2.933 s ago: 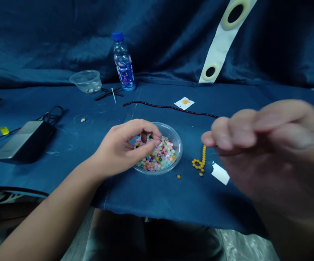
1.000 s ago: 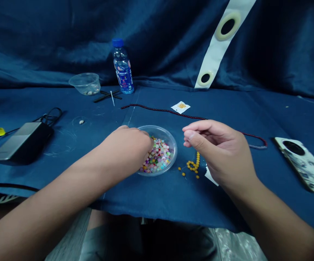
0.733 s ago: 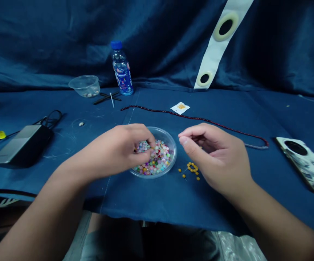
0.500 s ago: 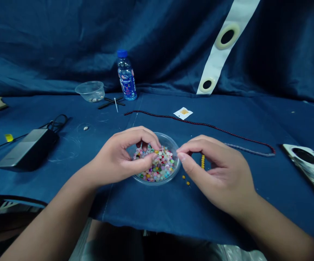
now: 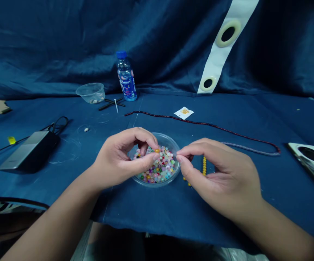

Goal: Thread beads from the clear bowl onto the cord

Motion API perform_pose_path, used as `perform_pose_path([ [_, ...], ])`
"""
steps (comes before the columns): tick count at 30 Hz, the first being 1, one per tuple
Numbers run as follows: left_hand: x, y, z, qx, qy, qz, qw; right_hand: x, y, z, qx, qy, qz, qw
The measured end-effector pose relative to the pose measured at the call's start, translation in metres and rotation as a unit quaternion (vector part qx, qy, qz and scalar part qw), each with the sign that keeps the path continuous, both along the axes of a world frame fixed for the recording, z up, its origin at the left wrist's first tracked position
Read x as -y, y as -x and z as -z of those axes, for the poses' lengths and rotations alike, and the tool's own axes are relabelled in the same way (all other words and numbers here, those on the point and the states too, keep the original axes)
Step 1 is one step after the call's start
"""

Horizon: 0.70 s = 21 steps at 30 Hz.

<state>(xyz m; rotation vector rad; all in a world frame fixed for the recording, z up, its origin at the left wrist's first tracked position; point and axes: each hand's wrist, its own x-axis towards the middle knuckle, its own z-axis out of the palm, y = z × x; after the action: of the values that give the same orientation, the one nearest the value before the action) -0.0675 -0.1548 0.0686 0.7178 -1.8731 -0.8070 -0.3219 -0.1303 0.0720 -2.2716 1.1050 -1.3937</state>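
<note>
My left hand (image 5: 126,154) is over a clear round bowl (image 5: 157,185) of small multicoloured beads (image 5: 160,170). Between its thumb and forefinger sits a yellow bead (image 5: 157,150). At the bowl's right rim my right hand (image 5: 219,174) is closed in a pinch, thumb tip against forefinger. Whatever it holds there is too fine to make out. A strand of yellow beads (image 5: 204,166) shows behind the right hand, partly hidden by it. A few loose-looking yellow beads (image 5: 184,178) peek out below the right thumb.
A long dark red and pale bead string (image 5: 170,116) curves behind my hands. Beyond it lie a small white packet (image 5: 184,112), a blue-capped bottle (image 5: 126,81) and another clear bowl (image 5: 91,92). A phone (image 5: 310,161) is on the right, a black-grey box (image 5: 28,150) with cable left.
My left thumb and forefinger have closed on the yellow bead, which now shows more plainly. My right hand has shifted slightly right and down, still pinched.
</note>
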Motion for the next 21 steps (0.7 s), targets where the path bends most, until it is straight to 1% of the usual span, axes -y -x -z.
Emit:
perform_pose_path([
  [4,0.0006,0.0009,0.0014,-0.012,-0.01,-0.006,1.0,-0.0002,-0.0006,-0.0011,0.008,0.007,0.006,1.0],
  [7,0.0,0.0011,0.0018,-0.02,-0.022,-0.015,0.999,-0.0004,-0.0007,-0.0016,0.007,0.0,0.002,1.0],
  [13,0.0003,0.0008,0.0011,-0.001,-0.006,-0.008,1.0,-0.0009,-0.0004,-0.0007,0.007,-0.005,-0.005,1.0],
  [21,0.0021,-0.0016,0.0055,-0.003,0.003,-0.038,0.999,-0.0014,-0.0005,-0.0013,0.007,0.002,-0.005,1.0],
])
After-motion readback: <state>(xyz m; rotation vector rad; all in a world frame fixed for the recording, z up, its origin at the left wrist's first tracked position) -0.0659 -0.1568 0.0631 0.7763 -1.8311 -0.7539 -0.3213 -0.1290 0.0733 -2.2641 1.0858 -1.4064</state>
